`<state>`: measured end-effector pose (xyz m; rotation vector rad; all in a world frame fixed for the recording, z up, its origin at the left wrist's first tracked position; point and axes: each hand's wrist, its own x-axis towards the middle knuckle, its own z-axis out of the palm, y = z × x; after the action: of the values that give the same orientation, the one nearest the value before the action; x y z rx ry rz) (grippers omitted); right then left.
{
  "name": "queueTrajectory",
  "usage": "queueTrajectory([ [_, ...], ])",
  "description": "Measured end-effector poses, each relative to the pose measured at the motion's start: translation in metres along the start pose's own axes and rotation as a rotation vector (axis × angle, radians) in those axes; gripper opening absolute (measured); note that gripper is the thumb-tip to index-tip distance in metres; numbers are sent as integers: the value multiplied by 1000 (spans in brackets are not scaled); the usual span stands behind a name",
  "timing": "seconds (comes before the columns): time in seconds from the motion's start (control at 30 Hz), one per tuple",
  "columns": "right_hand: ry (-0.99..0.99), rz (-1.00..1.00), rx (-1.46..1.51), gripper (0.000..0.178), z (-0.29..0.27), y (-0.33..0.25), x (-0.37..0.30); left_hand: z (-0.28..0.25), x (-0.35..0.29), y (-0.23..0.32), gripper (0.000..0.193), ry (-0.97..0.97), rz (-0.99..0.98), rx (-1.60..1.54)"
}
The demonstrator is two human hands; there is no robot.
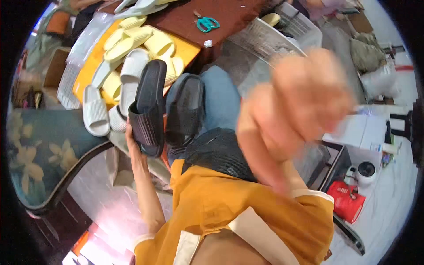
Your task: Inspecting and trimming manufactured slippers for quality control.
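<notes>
A black slide sandal (149,106) stands tilted up at my left side, its ribbed strap towards me. My left hand (132,137) grips it by the outer edge, with most of the fingers hidden behind it. A second black slide sandal (185,110) rests on my jeans-clad leg (219,95), just right of the first. My right hand (307,90) is raised close to the camera, away from both sandals. Motion smears its fingers, so what it holds, if anything, cannot be made out.
Pale yellow slides (132,37) and white slides (95,110) crowd an orange board (187,55) at the far left. Teal-handled scissors (206,24) lie on a brown table (176,20). White plastic baskets (260,39) stand far right; a floral-backed chair (57,150) stands left.
</notes>
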<state>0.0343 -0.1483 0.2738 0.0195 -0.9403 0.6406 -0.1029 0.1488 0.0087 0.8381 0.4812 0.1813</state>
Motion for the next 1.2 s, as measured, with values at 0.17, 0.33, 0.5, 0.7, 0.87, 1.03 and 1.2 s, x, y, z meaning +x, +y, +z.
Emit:
queueTrajectory([
  [0.17, 633, 883, -1325, 28, -89, 38, -111, -33, -21, 22, 60, 117, 158, 171],
  [0.33, 338, 1170, -1801, 100, -118, 74, -167, -39, -45, 26, 52, 220, 235, 396],
  [0.5, 176, 1073, -1702, 81, -144, 98, -176, -28, -43, 18, 47, 239, 238, 548],
  [0.7, 621, 838, -1727, 23, -161, 46, -155, -49, -30, 30, 40, 144, 209, 505],
  [0.87, -154, 668, -1913, 26, -149, -36, -89, -30, 8, 46, 34, -98, 213, 867],
  [1.03, -661, 906, -1700, 28, -137, -23, -76, 9, 45, 19, 36, -402, -83, 762],
  [1.2, -690, 873, -1533, 27, -145, 10, -96, 18, 73, -25, 39, -687, -95, 798],
])
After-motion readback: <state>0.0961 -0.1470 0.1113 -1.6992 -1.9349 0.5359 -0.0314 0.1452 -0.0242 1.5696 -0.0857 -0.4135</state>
